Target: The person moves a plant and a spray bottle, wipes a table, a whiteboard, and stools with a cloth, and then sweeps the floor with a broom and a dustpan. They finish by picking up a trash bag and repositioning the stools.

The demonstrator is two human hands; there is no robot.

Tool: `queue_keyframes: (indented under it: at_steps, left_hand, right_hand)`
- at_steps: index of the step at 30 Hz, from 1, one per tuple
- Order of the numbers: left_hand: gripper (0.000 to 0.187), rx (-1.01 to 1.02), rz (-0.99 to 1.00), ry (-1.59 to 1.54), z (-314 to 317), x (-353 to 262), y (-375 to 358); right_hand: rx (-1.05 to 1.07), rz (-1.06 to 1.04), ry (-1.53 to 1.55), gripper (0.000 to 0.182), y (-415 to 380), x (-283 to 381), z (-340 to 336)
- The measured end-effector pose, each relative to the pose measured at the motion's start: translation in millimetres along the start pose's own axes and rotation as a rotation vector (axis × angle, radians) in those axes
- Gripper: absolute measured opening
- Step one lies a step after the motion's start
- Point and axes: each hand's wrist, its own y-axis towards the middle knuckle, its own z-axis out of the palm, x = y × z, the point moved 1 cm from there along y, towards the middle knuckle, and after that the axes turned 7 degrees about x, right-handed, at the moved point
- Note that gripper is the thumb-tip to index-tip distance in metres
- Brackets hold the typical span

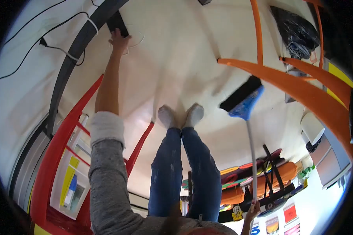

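Note:
My left hand (119, 40) reaches far forward, low to the floor, with its fingers spread. It is at the near edge of a flat black object (117, 24), whose kind I cannot make out. A thin white cable (136, 42) loops on the floor beside the fingers. My right hand (253, 210), at the lower right, is wrapped round the grey handle of a broom (245, 103). The broom has a blue head and black bristles, which rest on the floor right of my feet.
A red chair (70, 135) stands by my left arm, near a dark curved bar (62, 78) and black cords (25, 58). Orange furniture legs (298, 84) and a black plastic bag (298, 33) are at right. Colourful cushions (243, 174) appear at lower right.

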Motion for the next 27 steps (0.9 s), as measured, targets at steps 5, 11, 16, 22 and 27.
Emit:
queue_keyframes:
  at_steps: [5, 11, 16, 22, 27]
  left_hand:
    - [0.064, 0.129, 0.131, -0.302, -54, -47, -167]
    - [0.038, 0.063, -0.085, -0.611, -106, -95, -419]
    - [0.038, -0.004, 0.142, -0.368, -193, -140, -539]
    - [0.04, -0.553, 0.272, 0.493, -362, -114, -661]
    - [0.076, -0.514, -0.072, 0.631, -407, -94, -681]
  right_hand:
    - [0.227, -0.071, 0.277, 0.021, -16, 53, 12]
    - [1.234, -0.186, 0.223, 0.03, 10, 232, 55]
    - [1.572, 0.288, 1.059, 0.039, 47, 263, 112]
    - [1.371, 0.379, 1.225, 0.052, 68, 102, 35]
    - [0.691, 0.122, 0.947, 0.046, 111, 15, 10]
